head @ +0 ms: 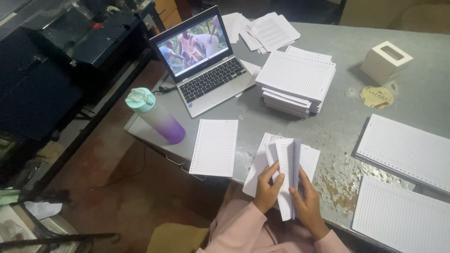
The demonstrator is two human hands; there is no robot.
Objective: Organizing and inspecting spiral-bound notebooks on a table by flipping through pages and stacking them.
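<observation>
Both hands — left hand [268, 189], right hand [307, 201] — clamped around a fanned sheaf of lined pages [287, 164].

Lit laptop screen [193, 45] far left; round gold label [377, 97] right.

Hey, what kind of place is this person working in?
Probably a small print or bookbinding workshop. Stacks of punched ruled sheets cover a worn grey table, both hands fan a sheaf of pages, and a dark machine stands alongside.
</observation>
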